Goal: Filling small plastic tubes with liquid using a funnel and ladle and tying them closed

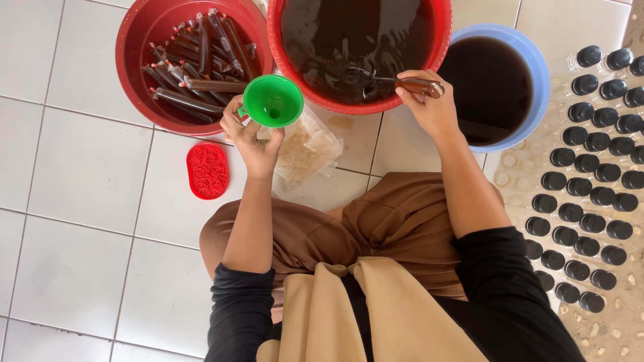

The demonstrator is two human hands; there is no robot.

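Head view, seated person on a tiled floor (74,201). At 10 o'clock, a red basin (134,64) holds filled, tied tubes of dark liquid (201,60); below it lies a red oval lid (207,171). The left hand (251,137) has its fingers curled around a green funnel (273,100), mouth up, apparently seated in a clear plastic sleeve drawn from the pile of sleeves (308,151) beneath. At 12 o'clock, the right hand (429,104) grips a ladle (396,80) by its wooden handle, bowl dipped into a red tub of dark liquid (355,33), close enough to the funnel for pouring. A blue bucket (530,60) follows, then capped bottles (590,174) in rows at 3 o'clock.
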